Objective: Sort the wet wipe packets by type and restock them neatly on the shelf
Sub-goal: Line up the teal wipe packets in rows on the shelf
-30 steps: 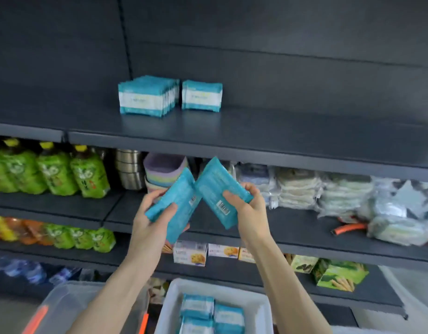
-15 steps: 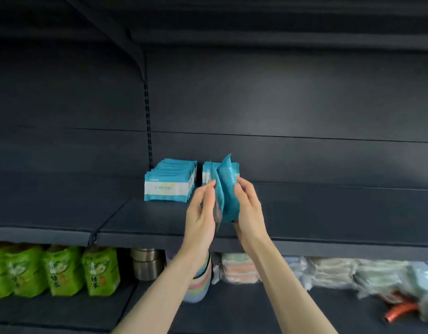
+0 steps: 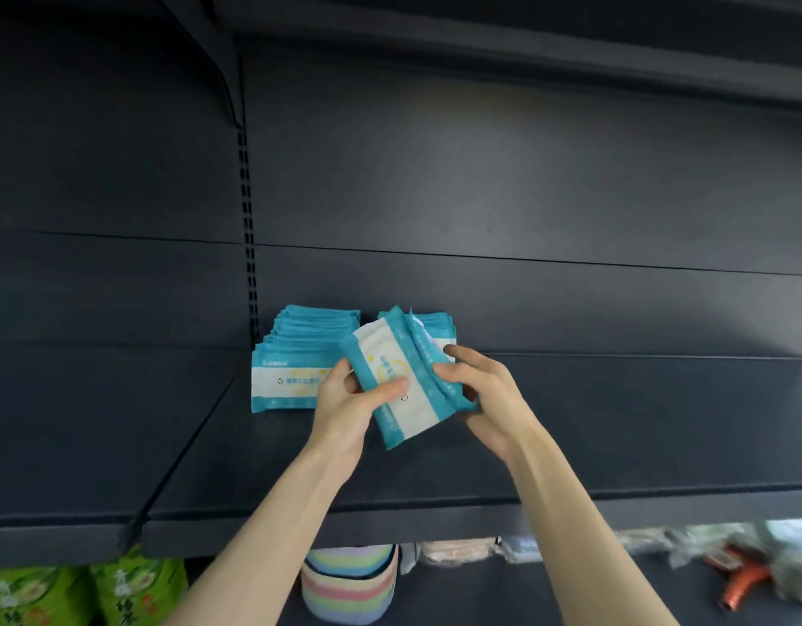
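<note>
Both hands are up at the dark shelf [image 3: 616,422], holding two wet wipe packets over its middle depth, in front of the stock already standing there. My left hand [image 3: 345,404] grips the front packet [image 3: 385,377], which is teal at the edges and white across the label. The thumb lies across that label and the fingers [image 3: 340,375] are curled behind its left edge. The packet is tilted, printed face toward me. Touching it from behind is the second packet [image 3: 424,350], and my right hand [image 3: 489,399] has its fingertips curled onto that packet's right edge, gripping it.

Toward the back edge of the shelf, near its left end, a long row of packets [image 3: 290,368] stands upright, face forward, just beside the slotted upright [image 3: 248,219]. A shorter row [image 3: 442,325] stands just right of it, a narrow gap between the two, and is largely hidden behind the packets I hold.

On the lower shelf [image 3: 571,594], green pouches [image 3: 83,589] sit at the left, with a pastel-striped stack [image 3: 349,585] below my left forearm. Blurred wrapped bundles [image 3: 458,551] lie further right, and an orange item [image 3: 742,585] too blurred to identify is at the far right.
</note>
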`<state>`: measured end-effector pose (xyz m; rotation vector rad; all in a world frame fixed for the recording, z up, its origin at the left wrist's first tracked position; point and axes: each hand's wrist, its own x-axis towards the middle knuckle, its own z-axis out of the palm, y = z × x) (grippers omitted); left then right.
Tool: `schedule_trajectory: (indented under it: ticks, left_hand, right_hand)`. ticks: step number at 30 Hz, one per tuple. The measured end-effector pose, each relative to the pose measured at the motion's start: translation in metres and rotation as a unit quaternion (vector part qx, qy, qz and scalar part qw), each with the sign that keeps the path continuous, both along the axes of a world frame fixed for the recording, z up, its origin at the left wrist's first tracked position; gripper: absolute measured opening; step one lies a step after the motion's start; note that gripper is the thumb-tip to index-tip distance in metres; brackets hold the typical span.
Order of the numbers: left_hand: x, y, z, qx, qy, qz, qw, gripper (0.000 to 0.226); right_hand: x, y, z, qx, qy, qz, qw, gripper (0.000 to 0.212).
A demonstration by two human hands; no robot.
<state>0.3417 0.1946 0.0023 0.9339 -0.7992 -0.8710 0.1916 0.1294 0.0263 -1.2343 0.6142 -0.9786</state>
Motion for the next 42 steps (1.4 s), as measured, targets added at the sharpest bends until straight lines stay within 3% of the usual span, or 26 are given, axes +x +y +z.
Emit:
schedule_trajectory:
  ticks: [6,12,21,27,34,37,42]
  left_hand:
    - [-0.003,-0.014,0.000,0.008,-0.034,0.061,0.998,0.017]
    - [-0.002,-0.031,0.002,0.036,-0.055,0.089,0.994,0.018]
    - [-0.009,-0.060,0.002,0.050,-0.080,0.111,0.989,0.035]
    - [-0.008,-0.077,0.007,0.034,-0.103,0.114,0.987,0.020]
    - [-0.004,-0.092,0.011,0.106,-0.320,0.092,0.937,0.012]
    - [0.000,-0.095,0.016,0.179,-0.339,0.039,0.923,0.021]
    - [0.007,-0.100,0.023,0.180,-0.383,0.029,0.906,0.035]
  right_hand:
    - [-0.002,-0.021,-0.004,-0.047,0.056,-0.049,0.996,0.039]
    - [-0.002,-0.049,-0.002,-0.012,0.059,-0.108,0.992,0.017]
    - [-0.017,-0.089,0.004,-0.079,0.068,-0.135,0.985,0.027]
    - [-0.020,-0.107,0.008,-0.106,0.067,-0.107,0.986,0.024]
    - [-0.022,-0.121,-0.007,-0.090,0.065,-0.099,0.989,0.024]
    - [-0.022,-0.123,-0.011,-0.094,0.066,-0.099,0.988,0.025]
    - [-0.020,-0.125,-0.013,-0.105,0.065,-0.124,0.985,0.029]
